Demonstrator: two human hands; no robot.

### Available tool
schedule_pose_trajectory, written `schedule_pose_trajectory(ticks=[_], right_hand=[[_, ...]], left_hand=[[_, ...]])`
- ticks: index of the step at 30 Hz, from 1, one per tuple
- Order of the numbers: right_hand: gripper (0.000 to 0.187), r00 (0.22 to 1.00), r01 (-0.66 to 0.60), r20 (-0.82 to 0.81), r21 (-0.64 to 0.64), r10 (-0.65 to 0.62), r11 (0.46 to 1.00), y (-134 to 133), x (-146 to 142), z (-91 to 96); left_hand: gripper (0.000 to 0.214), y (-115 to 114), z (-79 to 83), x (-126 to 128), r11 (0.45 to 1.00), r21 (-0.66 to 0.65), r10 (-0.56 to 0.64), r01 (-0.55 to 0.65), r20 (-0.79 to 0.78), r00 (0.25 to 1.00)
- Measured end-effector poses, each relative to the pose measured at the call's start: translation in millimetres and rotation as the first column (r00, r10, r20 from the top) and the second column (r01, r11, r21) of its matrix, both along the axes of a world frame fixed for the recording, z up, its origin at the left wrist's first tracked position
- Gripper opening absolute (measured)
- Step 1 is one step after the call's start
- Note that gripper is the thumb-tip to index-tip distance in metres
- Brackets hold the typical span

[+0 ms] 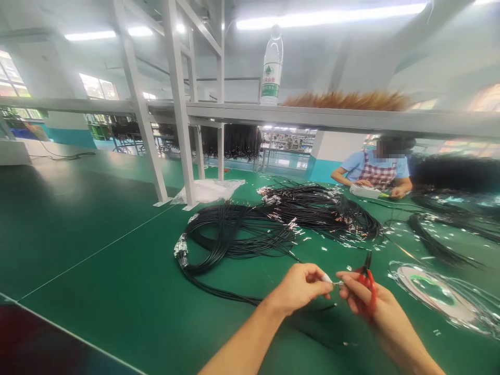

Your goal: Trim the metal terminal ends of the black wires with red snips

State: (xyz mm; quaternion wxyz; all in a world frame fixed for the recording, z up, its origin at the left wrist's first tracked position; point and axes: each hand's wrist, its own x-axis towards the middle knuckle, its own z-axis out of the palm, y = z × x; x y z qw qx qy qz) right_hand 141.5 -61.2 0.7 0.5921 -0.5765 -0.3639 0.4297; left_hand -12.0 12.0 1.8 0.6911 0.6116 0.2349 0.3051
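My left hand (299, 286) is closed in a pinch on the end of a thin black wire (234, 297) with a small white piece at its tip. My right hand (365, 299) is closed round red-handled scissors (367, 281), whose dark blades point up and away, and its fingertips meet the left hand's at the wire's tip. The wire trails left across the green table (117, 271) toward a looped bundle of black wires (230, 234) with metal ends.
A bigger heap of black wires (320, 208) lies behind, with small clear bits scattered about. A reel in clear plastic (437, 294) sits at right. A clear bag (211, 190) lies by white frame posts (179, 104). A bottle (272, 67) stands on the shelf. Another person (375, 169) works opposite.
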Motion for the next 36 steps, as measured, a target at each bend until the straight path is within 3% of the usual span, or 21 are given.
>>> schedule_pose_trajectory(ticks=[3, 8, 10, 13, 16, 18, 19, 22, 24, 28, 32, 36], right_hand=[[0.043, 1.0, 0.012, -0.012, -0.046, -0.013, 0.999, -1.3, -0.1, -2.4], [0.04, 0.998, -0.062, 0.019, -0.056, 0.064, 0.996, -3.0, -10.2, -2.5], [0.038, 0.996, -0.072, 0.047, -0.029, 0.073, 0.997, -1.7, -12.5, -3.3], [0.035, 0.979, -0.092, 0.182, -0.011, 0.092, 0.996, 3.6, -7.2, -7.7], [0.032, 0.858, 0.042, 0.513, -0.037, -0.017, 0.998, 12.5, 7.2, -13.2], [0.032, 0.752, 0.185, 0.648, -0.031, -0.121, 0.982, 18.0, 16.8, -15.4], [0.034, 0.738, 0.224, 0.659, -0.037, -0.145, 0.974, 20.0, 19.9, -16.0], [0.038, 0.857, 0.16, 0.506, -0.091, -0.093, 0.983, 22.3, 19.7, -16.5], [0.04, 0.961, 0.043, 0.275, -0.09, -0.017, 0.995, 21.5, 13.1, -16.9], [0.041, 0.991, -0.114, -0.075, -0.053, 0.11, 0.992, 18.7, -1.0, -18.3], [0.039, 0.985, -0.154, -0.084, -0.021, 0.152, 0.988, 17.5, -7.2, -19.4], [0.041, 0.99, -0.136, -0.045, -0.001, 0.136, 0.991, 17.6, -9.9, -20.5]], left_hand=[[0.01, -3.3, -3.3, 6.3, 0.977, 0.131, 0.166, -0.167, 0.013, 0.986], [0.005, -8.9, -2.5, 7.9, 0.923, 0.28, 0.263, -0.264, 0.041, 0.964], [0.007, -9.4, -2.2, 7.3, 0.918, 0.293, 0.268, -0.267, 0.04, 0.963], [0.011, -7.5, -1.9, 6.4, 0.957, 0.195, 0.218, -0.217, 0.013, 0.976], [0.017, -4.1, -1.2, 5.4, 0.984, 0.086, 0.156, -0.153, -0.031, 0.987], [0.017, -2.1, -1.7, 5.1, 0.985, 0.076, 0.162, -0.158, -0.045, 0.986], [0.014, -1.3, -2.7, 5.3, 0.982, 0.088, 0.173, -0.169, -0.045, 0.984], [0.021, 0.5, -8.6, 7.5, 0.971, 0.132, 0.207, -0.198, -0.055, 0.977], [0.028, 1.4, -13.6, 9.7, 0.965, 0.137, 0.232, -0.222, -0.064, 0.97], [0.025, 1.5, -19.9, 12.3, 0.962, 0.131, 0.252, -0.241, -0.073, 0.965], [0.021, -2.1, -13.6, 10.2, 0.951, 0.214, 0.255, -0.225, -0.126, 0.959], [0.027, -5.7, 2.0, 5.8, 0.912, 0.275, 0.343, -0.305, -0.104, 0.933]])
